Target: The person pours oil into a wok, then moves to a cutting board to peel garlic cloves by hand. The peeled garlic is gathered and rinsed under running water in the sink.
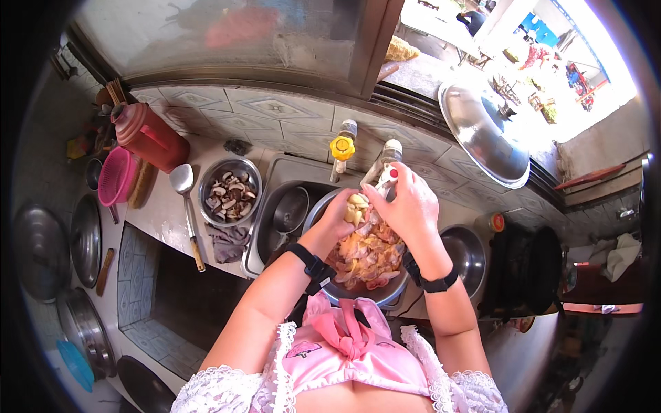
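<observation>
My left hand (333, 223) is cupped around several pale peeled cloves, apparently garlic (356, 209). Close beside it, my right hand (417, 204) has its thumb and fingers on the white handle of a water tap (388, 178), which bears a red dot. Below both hands, raw cut meat pieces (369, 255), seemingly poultry, fill a large metal basin (314, 211) set at the sink. Whether water runs from the tap is hidden behind the hands.
Left of the sink (250, 260) stand a metal bowl (256, 178) of sliced mushrooms, a spatula (182, 179), a grey cloth (227, 242) and a red thermos (155, 137). A metal bowl (469, 258) sits to the right. A large lid (477, 137) leans at the window; a yellow-handled tap (342, 148) juts out.
</observation>
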{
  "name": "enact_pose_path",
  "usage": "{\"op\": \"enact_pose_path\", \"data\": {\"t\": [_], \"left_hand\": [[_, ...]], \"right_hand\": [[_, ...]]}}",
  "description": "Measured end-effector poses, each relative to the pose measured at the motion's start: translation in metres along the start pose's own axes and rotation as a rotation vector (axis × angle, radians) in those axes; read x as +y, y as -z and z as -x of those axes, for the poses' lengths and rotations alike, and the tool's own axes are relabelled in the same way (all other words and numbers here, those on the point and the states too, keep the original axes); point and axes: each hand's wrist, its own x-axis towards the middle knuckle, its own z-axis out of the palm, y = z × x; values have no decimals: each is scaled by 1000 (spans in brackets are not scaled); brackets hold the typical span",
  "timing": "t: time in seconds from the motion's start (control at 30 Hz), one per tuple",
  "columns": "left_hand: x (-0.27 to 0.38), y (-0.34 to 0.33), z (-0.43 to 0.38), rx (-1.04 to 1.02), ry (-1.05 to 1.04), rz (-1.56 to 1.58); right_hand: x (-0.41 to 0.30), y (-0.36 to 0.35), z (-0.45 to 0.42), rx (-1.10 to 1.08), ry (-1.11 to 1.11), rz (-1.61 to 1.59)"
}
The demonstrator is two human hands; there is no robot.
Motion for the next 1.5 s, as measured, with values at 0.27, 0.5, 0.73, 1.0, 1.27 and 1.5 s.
{"op": "enact_pose_path", "data": {"t": [0.27,0.5,0.73,1.0,1.27,1.5], "left_hand": [[-23,5,-47,-140,100,37],[-39,1,-52,-210,67,102],[-40,19,-53,-91,-13,181],[-17,-17,-23,75,-294,307],[73,26,20,52,-510,485],[65,61,25,46,-359,542]], "right_hand": [[18,12,-9,-106,218,-100],[34,6,-2,-140,154,-327],[77,-93,35,93,-370,-1066],[38,-151,26,12,-876,-1986],[23,-172,24,-14,-1112,-2071],[11,-160,15,-298,-751,-1738]]}}
